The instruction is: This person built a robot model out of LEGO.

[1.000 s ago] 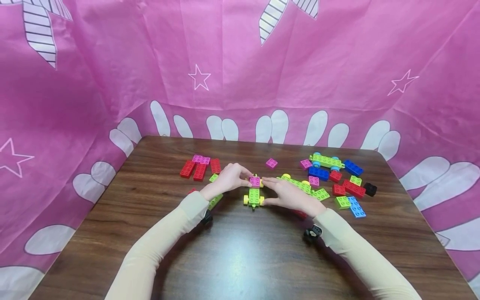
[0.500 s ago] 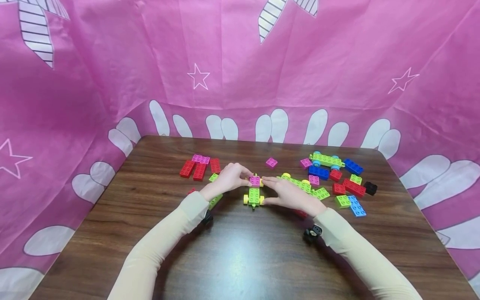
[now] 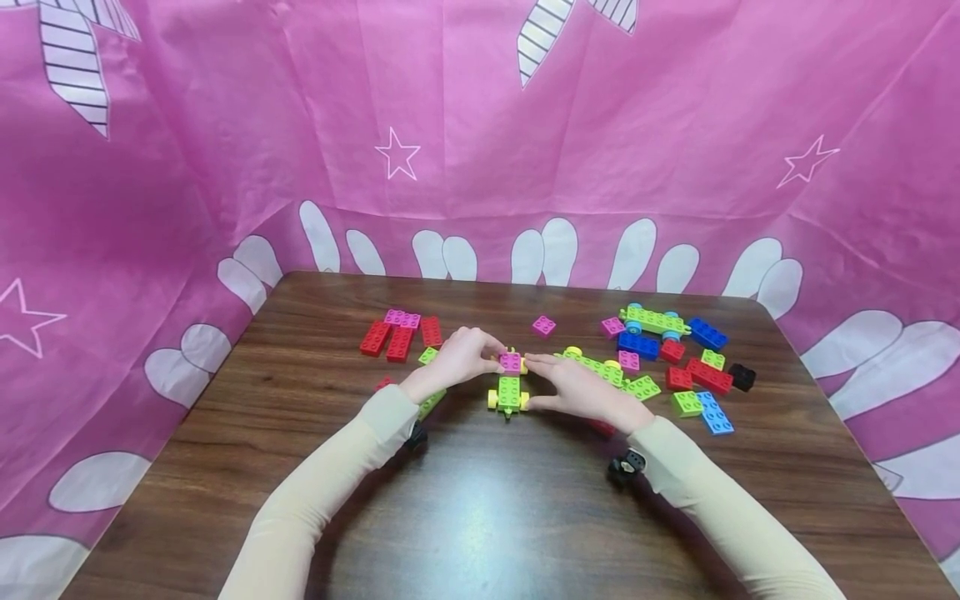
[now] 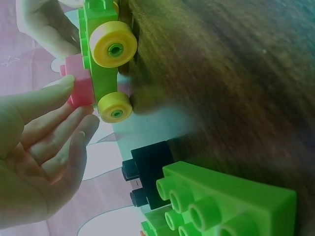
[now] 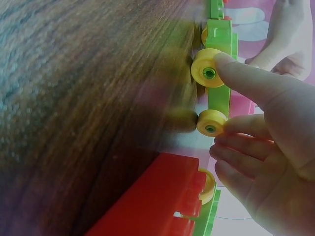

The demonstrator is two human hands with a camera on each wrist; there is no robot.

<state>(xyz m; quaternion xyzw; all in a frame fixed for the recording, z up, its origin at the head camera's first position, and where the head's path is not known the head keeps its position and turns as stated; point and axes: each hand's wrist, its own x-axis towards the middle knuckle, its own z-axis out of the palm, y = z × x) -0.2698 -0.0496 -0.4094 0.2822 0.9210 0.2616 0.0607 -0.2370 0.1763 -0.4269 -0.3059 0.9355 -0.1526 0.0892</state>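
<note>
A pink square brick sits on the front half of a lime-green wheeled car base in the middle of the table. The base stands on yellow wheels. From the left, my left hand pinches the pink brick between thumb and fingers. On the right side, my right hand touches the base with fairly straight fingers. In the right wrist view its thumb lies on the near yellow wheel, while fingertips are at the far one. The brick's underside is hidden.
Red bricks and a pink one lie at the back left. Another green car base is behind my right hand, and one with blue wheels stands at the back right among blue bricks, a black brick and others.
</note>
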